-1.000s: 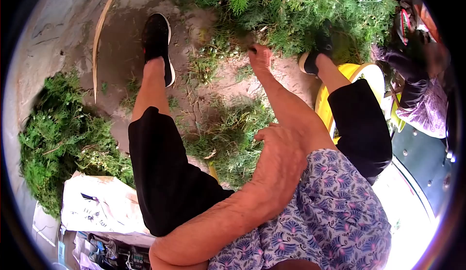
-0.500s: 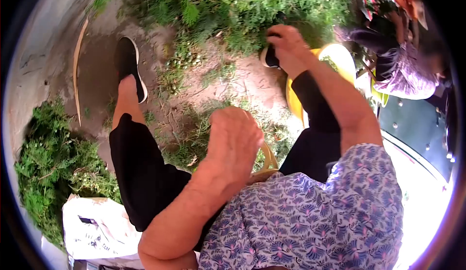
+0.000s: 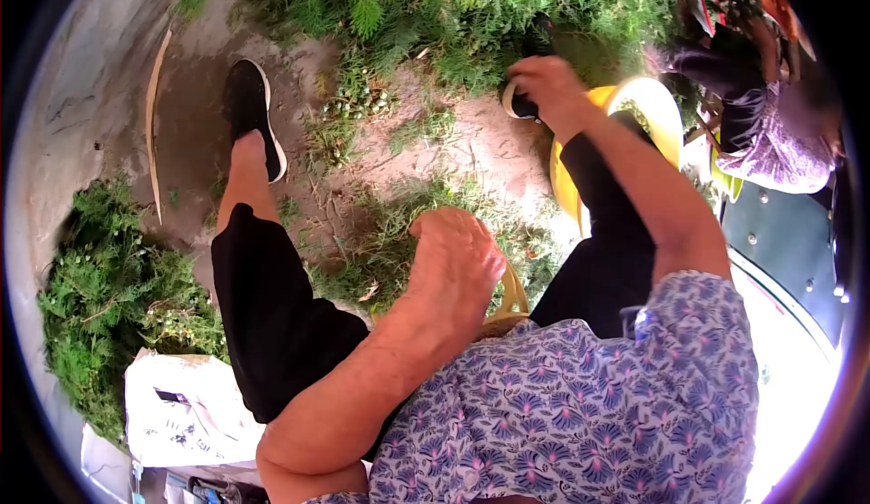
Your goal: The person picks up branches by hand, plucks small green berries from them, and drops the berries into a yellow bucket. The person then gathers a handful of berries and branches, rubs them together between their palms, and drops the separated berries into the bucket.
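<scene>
My left hand point(image 3: 458, 255) is closed in front of my shirt, above cut green sprigs point(image 3: 381, 250) on the ground. Its fingers curl under, so anything inside them is hidden. My right hand point(image 3: 548, 92) is farther forward, over my right shoe point(image 3: 520, 105) and near a large pile of feathery green branches point(image 3: 471, 14). Its fingers are bent together and slightly blurred; I cannot make out what they hold. Close to that wrist is a yellow plastic container point(image 3: 566, 182) with a bright rim, partly behind my right leg.
More branches point(image 3: 118, 286) lie at the left by a white bag point(image 3: 186, 413). A thin curved strip of wood point(image 3: 153, 132) lies near the wall. At the upper right sits another person in a purple patterned top point(image 3: 784, 146). A yellow band point(image 3: 515, 294) shows beside my lap.
The whole view has shifted slightly, moving most things a little to the right. My right hand has lowered a little relative to the shoe; my left hand stays closed.
</scene>
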A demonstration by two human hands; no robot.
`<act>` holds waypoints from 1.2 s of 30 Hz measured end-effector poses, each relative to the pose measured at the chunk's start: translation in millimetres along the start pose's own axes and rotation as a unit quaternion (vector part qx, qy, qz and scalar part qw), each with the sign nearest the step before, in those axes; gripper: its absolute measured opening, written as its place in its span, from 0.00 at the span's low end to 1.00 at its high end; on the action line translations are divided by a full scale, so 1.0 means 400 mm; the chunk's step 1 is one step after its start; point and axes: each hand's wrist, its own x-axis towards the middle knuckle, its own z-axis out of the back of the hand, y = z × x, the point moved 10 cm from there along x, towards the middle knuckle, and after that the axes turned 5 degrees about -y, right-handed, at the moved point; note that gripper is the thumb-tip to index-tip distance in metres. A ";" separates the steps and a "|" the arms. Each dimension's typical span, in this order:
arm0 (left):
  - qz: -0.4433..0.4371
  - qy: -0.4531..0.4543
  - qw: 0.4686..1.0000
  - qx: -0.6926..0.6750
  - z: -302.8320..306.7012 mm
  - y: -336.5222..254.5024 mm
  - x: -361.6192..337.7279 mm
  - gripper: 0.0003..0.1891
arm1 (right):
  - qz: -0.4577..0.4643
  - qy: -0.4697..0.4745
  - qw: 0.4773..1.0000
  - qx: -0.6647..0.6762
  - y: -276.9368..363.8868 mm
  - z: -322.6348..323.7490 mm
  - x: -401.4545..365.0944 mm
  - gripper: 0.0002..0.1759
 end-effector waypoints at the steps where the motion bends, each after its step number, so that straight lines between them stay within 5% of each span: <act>1: 0.001 0.005 1.000 -0.004 -0.002 0.002 0.000 0.06 | -0.030 0.120 0.992 0.026 -0.021 -0.135 0.019 0.14; 3: 0.009 0.001 1.000 0.003 0.007 0.013 -0.003 0.05 | 0.091 0.172 0.978 -0.079 0.036 -0.359 0.010 0.16; 5: -0.008 0.008 1.000 -0.009 0.025 0.013 -0.004 0.05 | 0.003 0.210 0.972 -0.102 0.047 -0.498 -0.027 0.24; 6: -0.020 0.107 0.993 -0.032 -0.012 0.002 -0.001 0.12 | -0.026 0.176 0.973 -0.145 0.035 -0.559 -0.044 0.29; 8: -0.006 0.060 0.998 -0.015 -0.009 0.008 -0.002 0.09 | -0.126 0.185 0.965 -0.139 0.017 -0.628 -0.127 0.38; 9: 0.007 0.011 1.000 0.000 0.006 0.011 -0.002 0.06 | -0.098 0.169 0.966 -0.168 0.029 -0.661 -0.182 0.39; 12: 0.015 -0.015 1.000 -0.015 0.008 0.007 -0.003 0.07 | 0.001 0.269 0.946 -0.179 -0.008 -0.780 -0.352 0.28; 15: 0.012 0.016 0.999 -0.041 -0.002 0.003 -0.003 0.07 | -0.055 0.162 0.967 -0.187 -0.083 -0.732 -0.301 0.17; 16: 0.011 0.016 0.999 -0.042 0.002 0.004 -0.002 0.07 | -0.167 0.155 0.924 -0.308 -0.097 -0.646 -0.241 0.07; 17: 0.000 0.033 0.999 -0.042 0.001 0.001 -0.004 0.06 | -0.024 -0.070 0.972 -0.224 -0.142 -0.614 -0.188 0.05; 18: -0.011 0.051 0.998 -0.042 -0.006 -0.001 -0.005 0.06 | -0.116 -0.155 0.973 -0.122 -0.146 -0.514 -0.162 0.06; 19: -0.010 0.054 0.998 -0.042 -0.009 0.001 -0.005 0.06 | -0.065 -0.248 0.967 -0.006 -0.131 -0.446 -0.134 0.08; 26: 0.020 0.028 0.999 -0.036 -0.001 0.017 -0.002 0.06 | -0.104 -0.141 0.979 -0.106 -0.203 -0.515 0.015 0.14; 31: 0.023 0.030 0.999 -0.038 0.011 0.021 -0.010 0.06 | -0.135 -0.115 0.984 -0.009 -0.177 -0.453 0.004 0.16; 32: 0.020 0.032 0.998 -0.041 0.006 0.016 -0.012 0.06 | -0.250 -0.095 0.929 0.255 -0.218 -0.475 -0.029 0.14; 33: 0.017 0.033 0.998 -0.043 0.004 0.013 -0.013 0.06 | -0.343 -0.067 0.794 0.498 -0.208 -0.508 -0.066 0.13; 34: 0.017 0.030 0.999 -0.042 0.008 0.019 -0.014 0.06 | -0.341 -0.069 0.795 0.497 -0.189 -0.486 -0.080 0.13; 36: 0.005 0.047 0.997 -0.058 0.004 0.029 -0.017 0.06 | -0.319 -0.055 0.694 0.643 -0.124 -0.471 -0.102 0.11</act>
